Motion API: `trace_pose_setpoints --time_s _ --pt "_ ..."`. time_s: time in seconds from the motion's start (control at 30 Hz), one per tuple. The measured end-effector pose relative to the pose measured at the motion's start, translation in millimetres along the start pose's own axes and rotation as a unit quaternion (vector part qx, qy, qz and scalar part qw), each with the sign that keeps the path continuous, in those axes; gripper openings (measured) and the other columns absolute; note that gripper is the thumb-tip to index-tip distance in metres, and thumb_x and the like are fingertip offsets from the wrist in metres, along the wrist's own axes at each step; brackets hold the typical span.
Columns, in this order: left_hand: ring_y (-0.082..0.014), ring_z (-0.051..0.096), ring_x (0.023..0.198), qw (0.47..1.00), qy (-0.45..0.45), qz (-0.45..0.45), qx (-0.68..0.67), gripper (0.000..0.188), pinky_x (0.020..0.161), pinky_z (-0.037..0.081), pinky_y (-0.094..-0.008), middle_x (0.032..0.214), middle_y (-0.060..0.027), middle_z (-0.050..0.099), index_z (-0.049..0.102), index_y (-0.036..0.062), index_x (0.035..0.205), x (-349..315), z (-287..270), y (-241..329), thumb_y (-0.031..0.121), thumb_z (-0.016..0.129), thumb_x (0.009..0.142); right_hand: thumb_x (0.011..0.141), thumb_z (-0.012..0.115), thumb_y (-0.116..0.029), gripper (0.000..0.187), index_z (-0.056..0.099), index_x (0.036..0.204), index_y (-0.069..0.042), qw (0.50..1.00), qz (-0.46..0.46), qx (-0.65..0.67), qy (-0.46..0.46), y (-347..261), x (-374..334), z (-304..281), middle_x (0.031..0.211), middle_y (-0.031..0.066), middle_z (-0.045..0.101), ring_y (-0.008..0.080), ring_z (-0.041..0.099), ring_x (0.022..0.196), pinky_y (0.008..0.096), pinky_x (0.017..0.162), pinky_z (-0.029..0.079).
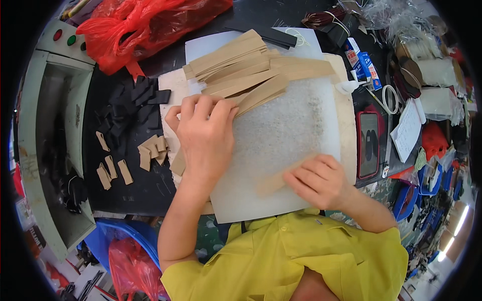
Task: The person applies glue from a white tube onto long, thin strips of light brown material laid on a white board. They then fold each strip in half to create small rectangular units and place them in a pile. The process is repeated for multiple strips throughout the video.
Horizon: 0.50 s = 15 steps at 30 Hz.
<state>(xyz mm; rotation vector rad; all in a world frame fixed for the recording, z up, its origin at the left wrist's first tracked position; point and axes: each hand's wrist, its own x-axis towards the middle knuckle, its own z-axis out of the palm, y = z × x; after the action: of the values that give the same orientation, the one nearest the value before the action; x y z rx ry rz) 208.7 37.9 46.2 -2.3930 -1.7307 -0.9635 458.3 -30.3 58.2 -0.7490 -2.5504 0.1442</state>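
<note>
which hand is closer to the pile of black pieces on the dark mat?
Left. The left hand lies just right of the black pieces, on the fanned tan strips. The right hand is far across the white board, pressing a single strip.

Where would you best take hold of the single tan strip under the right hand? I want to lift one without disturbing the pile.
Probably at its free left end. The tan strip lies flat on the white cutting board, slanting out from under the right hand. That end is bare and well apart from the pile of strips under the left hand, so fingers coming from the lower left could pinch its edge.
</note>
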Motion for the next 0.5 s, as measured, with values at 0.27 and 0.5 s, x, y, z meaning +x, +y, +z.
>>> trace_pose_setpoints --time_s 0.27,0.5 --pt "-0.0208 0.063 0.072 0.929 -0.16 -0.151 -0.296 0.016 0.062 0.049 -0.029 0.086 -0.0098 0.069 0.073 0.0011 0.096 -25.2 -25.1 33.2 -0.004 0.075 0.081 0.072 0.08 -0.012 0.035 0.07 0.104 -0.003 0.983 0.09 0.16 0.009 13.5 -9.4 -17.9 0.097 0.0083 0.066 0.0239 0.063 0.088 0.036 0.074 0.049" --pt "-0.0241 0.063 0.077 0.997 -0.013 0.046 -0.054 0.022 0.073 0.047 -0.0377 0.091 -0.0065 0.069 0.074 0.0057 0.095 -46.4 -9.4 38.0 -0.001 0.077 0.073 0.072 0.079 -0.009 0.027 0.073 0.098 -0.013 0.988 0.148 0.029 0.034 37.2 35.9 19.9 0.103 0.001 0.067 0.0264 0.058 0.109 0.0371 0.09 0.041"
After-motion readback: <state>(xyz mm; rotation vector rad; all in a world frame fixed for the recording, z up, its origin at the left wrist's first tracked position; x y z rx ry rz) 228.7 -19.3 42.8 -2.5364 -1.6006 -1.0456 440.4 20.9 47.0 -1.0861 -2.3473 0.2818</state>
